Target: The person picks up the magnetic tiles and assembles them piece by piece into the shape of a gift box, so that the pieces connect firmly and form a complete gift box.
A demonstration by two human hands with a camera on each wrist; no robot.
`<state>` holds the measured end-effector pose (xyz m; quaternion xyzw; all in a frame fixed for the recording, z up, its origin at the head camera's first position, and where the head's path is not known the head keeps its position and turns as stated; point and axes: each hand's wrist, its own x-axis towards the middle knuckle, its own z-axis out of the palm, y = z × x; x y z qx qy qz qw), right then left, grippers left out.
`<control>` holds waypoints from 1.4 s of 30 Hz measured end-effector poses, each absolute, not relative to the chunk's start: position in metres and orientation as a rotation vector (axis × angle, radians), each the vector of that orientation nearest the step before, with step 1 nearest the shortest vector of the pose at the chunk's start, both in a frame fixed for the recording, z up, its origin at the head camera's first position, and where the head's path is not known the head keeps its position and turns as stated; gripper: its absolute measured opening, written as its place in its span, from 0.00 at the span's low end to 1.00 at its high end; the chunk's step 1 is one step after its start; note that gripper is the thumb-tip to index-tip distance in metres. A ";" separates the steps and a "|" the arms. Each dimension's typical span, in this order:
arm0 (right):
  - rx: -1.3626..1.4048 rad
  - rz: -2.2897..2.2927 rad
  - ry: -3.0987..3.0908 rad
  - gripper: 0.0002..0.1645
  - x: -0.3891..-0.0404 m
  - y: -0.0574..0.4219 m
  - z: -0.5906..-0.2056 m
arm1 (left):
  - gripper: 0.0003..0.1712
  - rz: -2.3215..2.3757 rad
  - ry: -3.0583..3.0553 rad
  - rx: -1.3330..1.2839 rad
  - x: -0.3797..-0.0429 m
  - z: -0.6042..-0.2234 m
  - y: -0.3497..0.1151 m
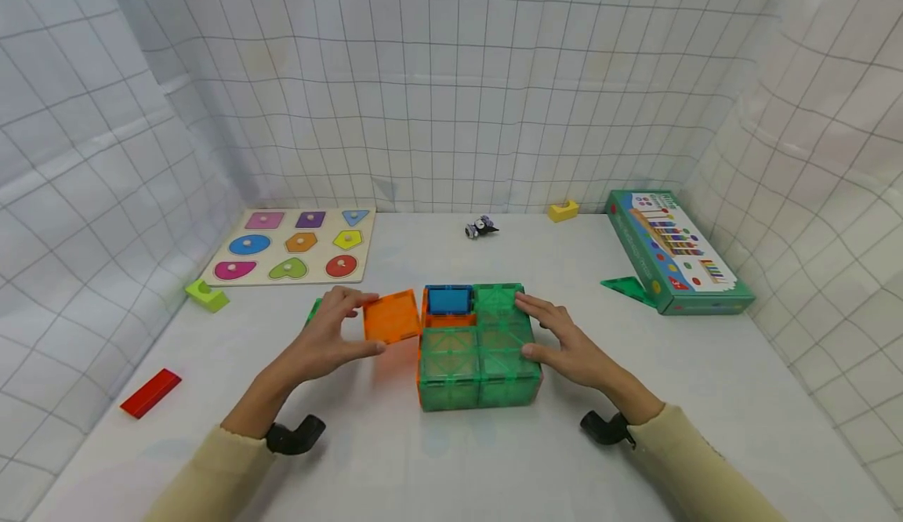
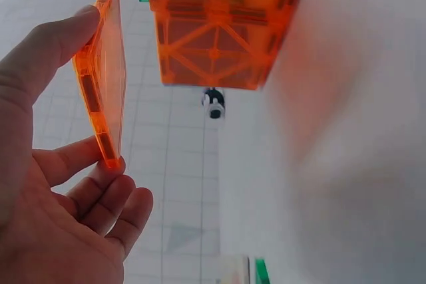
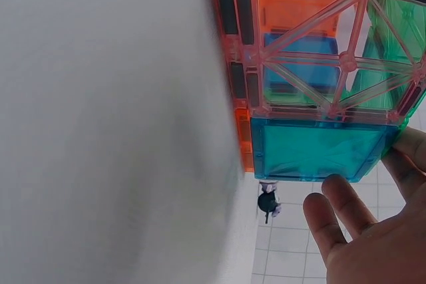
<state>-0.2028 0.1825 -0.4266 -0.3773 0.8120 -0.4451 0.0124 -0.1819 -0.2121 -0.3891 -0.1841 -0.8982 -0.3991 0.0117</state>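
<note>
Between the thumb and fingertips of my left hand is an orange square magnetic tile, held by its edges and tilted. It is just left of a low box built of translucent magnetic tiles, green on top. At the box's back left corner the top has a gap, where a blue tile and an orange edge show. The left wrist view shows the box's orange side apart from the held tile. My right hand touches the box's right side with extended fingers; teal and reddish tiles show there in the right wrist view.
A shape puzzle board lies at the back left, near a lime block and a red block. At the back are a small toy and a yellow block. A green triangle tile lies beside a boxed toy.
</note>
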 end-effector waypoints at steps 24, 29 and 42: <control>-1.172 -1.377 2.547 0.39 -0.202 0.183 -0.428 | 0.41 -1.383 -2.937 -0.858 -0.239 -0.380 -0.152; -1.167 -1.392 2.537 0.39 -0.202 0.184 -0.428 | 0.40 -1.449 -2.943 -0.883 -0.238 -0.383 -0.154; -1.176 -1.364 2.548 0.39 -0.202 0.184 -0.426 | 0.39 -1.459 -2.764 -0.616 -0.228 -0.395 -0.170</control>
